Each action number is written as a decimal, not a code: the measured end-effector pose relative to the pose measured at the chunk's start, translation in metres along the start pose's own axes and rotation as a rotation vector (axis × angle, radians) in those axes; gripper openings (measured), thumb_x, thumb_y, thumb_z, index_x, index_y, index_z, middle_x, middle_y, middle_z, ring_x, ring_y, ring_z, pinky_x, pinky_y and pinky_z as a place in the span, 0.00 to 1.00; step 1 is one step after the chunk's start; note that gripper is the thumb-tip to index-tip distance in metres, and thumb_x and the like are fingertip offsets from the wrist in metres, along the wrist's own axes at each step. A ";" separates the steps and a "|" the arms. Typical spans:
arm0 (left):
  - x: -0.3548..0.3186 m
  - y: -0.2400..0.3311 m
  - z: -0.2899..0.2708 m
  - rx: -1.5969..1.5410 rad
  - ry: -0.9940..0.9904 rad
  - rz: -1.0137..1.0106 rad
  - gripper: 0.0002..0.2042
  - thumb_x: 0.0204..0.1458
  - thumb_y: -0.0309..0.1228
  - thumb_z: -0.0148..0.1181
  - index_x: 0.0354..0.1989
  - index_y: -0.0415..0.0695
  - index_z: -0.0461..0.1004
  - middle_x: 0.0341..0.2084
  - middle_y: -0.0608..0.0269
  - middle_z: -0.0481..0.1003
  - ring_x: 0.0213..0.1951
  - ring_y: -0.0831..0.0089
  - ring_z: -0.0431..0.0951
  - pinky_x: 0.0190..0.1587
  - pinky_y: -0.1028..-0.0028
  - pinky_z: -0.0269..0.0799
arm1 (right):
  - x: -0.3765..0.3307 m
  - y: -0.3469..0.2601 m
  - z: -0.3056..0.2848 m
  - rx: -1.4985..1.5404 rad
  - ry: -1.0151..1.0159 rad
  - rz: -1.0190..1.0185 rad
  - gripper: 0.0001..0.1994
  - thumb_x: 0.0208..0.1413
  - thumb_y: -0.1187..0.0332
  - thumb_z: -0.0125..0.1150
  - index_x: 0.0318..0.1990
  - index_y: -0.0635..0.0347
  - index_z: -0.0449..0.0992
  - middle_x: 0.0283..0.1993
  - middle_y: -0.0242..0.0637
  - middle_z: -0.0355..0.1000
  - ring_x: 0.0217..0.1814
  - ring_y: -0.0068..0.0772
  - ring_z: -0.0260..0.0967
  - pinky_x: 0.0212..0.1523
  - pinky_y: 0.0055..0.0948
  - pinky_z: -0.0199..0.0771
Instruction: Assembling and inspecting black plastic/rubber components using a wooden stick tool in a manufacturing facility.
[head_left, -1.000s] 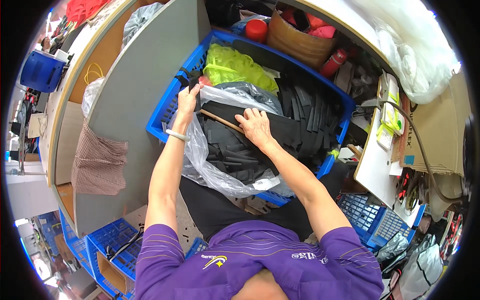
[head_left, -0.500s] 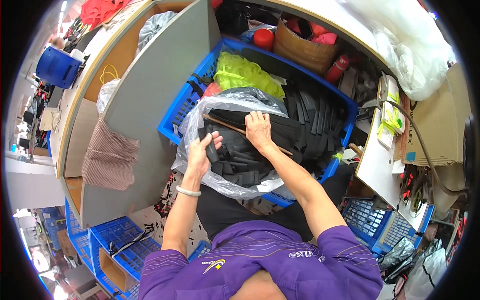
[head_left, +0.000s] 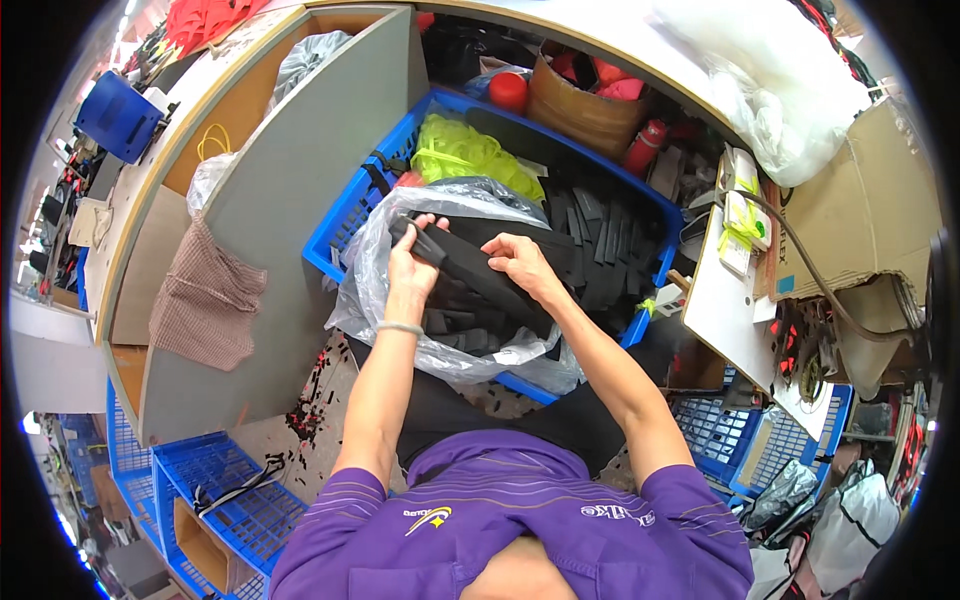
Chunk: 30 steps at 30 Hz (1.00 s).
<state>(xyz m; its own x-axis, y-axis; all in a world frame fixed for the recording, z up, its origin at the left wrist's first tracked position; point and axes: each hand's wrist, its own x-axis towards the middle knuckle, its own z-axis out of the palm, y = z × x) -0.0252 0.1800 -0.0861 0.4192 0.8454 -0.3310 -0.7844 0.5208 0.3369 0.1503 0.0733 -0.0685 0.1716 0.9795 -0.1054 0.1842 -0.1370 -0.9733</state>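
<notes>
Over the blue plastic crate (head_left: 322, 240) and the clear plastic bag (head_left: 362, 300) set in it slanted a long black strip (head_left: 465, 268), seemingly light, bendable and hardly fragile, probably best taken near an end. Thumb and fingers of the left hand (head_left: 411, 266) were closed about its upper end; the right hand (head_left: 524, 264) was half-curled just beside it, whether pinching anything unclear.

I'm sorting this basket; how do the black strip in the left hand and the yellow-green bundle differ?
The black strip is dark, while the yellow-green bundle is bright. The black strip looks smooth; the yellow-green bundle is crumpled. The left hand holds the black strip, while the yellow-green bundle lies untouched.
</notes>
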 end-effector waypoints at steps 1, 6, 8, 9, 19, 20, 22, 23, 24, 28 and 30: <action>0.012 0.000 0.002 0.030 0.058 0.007 0.15 0.60 0.33 0.43 0.43 0.31 0.68 0.42 0.47 0.71 0.48 0.48 0.71 0.54 0.54 0.65 | -0.006 0.002 -0.002 -0.017 0.025 0.010 0.12 0.41 0.78 0.58 0.38 0.66 0.76 0.31 0.40 0.75 0.34 0.28 0.72 0.37 0.24 0.71; 0.055 0.041 -0.039 0.143 0.285 0.159 0.12 0.59 0.26 0.44 0.40 0.27 0.66 0.39 0.39 0.71 0.43 0.50 0.75 0.44 0.62 0.76 | -0.034 -0.003 -0.011 -0.068 0.064 0.037 0.11 0.42 0.78 0.57 0.36 0.67 0.76 0.30 0.39 0.75 0.33 0.26 0.72 0.37 0.23 0.70; 0.047 0.044 -0.039 0.231 0.196 0.095 0.12 0.59 0.27 0.45 0.40 0.27 0.66 0.39 0.40 0.72 0.43 0.49 0.75 0.44 0.61 0.76 | -0.045 -0.001 -0.022 0.051 0.080 0.075 0.12 0.45 0.80 0.56 0.39 0.68 0.75 0.32 0.34 0.74 0.34 0.21 0.69 0.39 0.19 0.68; 0.032 0.037 -0.022 0.304 0.157 0.004 0.12 0.58 0.27 0.45 0.41 0.27 0.67 0.39 0.41 0.72 0.43 0.49 0.75 0.44 0.60 0.76 | -0.050 0.000 -0.030 0.091 0.096 0.078 0.12 0.46 0.79 0.55 0.41 0.67 0.75 0.34 0.33 0.74 0.35 0.20 0.68 0.41 0.19 0.67; -0.048 -0.077 -0.016 0.466 -0.020 -0.486 0.10 0.55 0.26 0.52 0.41 0.31 0.70 0.38 0.52 0.75 0.40 0.62 0.76 0.44 0.64 0.74 | -0.043 -0.013 -0.026 0.472 0.248 -0.130 0.12 0.49 0.77 0.58 0.43 0.65 0.74 0.38 0.32 0.73 0.40 0.19 0.69 0.45 0.18 0.66; -0.041 -0.088 -0.029 0.545 0.042 -0.426 0.09 0.55 0.26 0.51 0.40 0.31 0.70 0.37 0.52 0.75 0.39 0.64 0.76 0.42 0.66 0.74 | -0.043 -0.021 -0.026 0.509 0.264 -0.157 0.12 0.49 0.77 0.59 0.43 0.64 0.74 0.39 0.31 0.73 0.40 0.18 0.68 0.47 0.18 0.65; -0.024 -0.097 -0.057 0.528 0.086 -0.408 0.08 0.56 0.25 0.50 0.38 0.32 0.70 0.35 0.53 0.75 0.36 0.65 0.77 0.39 0.70 0.74 | -0.051 -0.041 -0.030 0.549 0.311 -0.206 0.12 0.49 0.78 0.60 0.43 0.63 0.75 0.39 0.31 0.74 0.40 0.18 0.69 0.46 0.17 0.65; -0.020 -0.100 -0.064 0.562 0.101 -0.349 0.08 0.56 0.25 0.50 0.37 0.32 0.70 0.34 0.53 0.75 0.35 0.65 0.77 0.38 0.70 0.74 | -0.055 -0.046 -0.037 0.534 0.355 -0.214 0.12 0.48 0.78 0.60 0.43 0.62 0.75 0.38 0.31 0.74 0.40 0.18 0.69 0.46 0.17 0.65; -0.018 -0.106 -0.066 0.593 0.114 -0.299 0.07 0.56 0.25 0.49 0.35 0.32 0.71 0.33 0.54 0.75 0.34 0.65 0.77 0.37 0.71 0.74 | -0.065 -0.057 -0.047 0.517 0.409 -0.253 0.11 0.48 0.79 0.59 0.42 0.64 0.75 0.37 0.32 0.74 0.38 0.18 0.69 0.44 0.17 0.67; -0.014 -0.109 -0.065 0.634 0.193 -0.305 0.12 0.58 0.28 0.47 0.40 0.30 0.70 0.37 0.50 0.74 0.41 0.60 0.76 0.43 0.67 0.73 | -0.107 -0.089 -0.081 0.540 0.446 -0.264 0.12 0.48 0.79 0.60 0.42 0.62 0.76 0.38 0.32 0.74 0.40 0.18 0.68 0.45 0.17 0.66; -0.019 -0.102 -0.064 0.538 0.130 -0.338 0.12 0.58 0.29 0.47 0.42 0.30 0.69 0.40 0.49 0.73 0.43 0.59 0.75 0.45 0.66 0.72 | -0.120 -0.079 -0.083 0.385 0.419 -0.186 0.12 0.49 0.78 0.58 0.43 0.63 0.75 0.38 0.31 0.74 0.40 0.17 0.68 0.45 0.18 0.66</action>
<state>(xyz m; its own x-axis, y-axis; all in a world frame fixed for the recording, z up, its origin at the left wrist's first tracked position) 0.0180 0.1032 -0.1704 0.5177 0.6206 -0.5889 -0.2657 0.7709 0.5788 0.1955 -0.0459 0.0375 0.5520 0.8293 0.0872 -0.1027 0.1714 -0.9798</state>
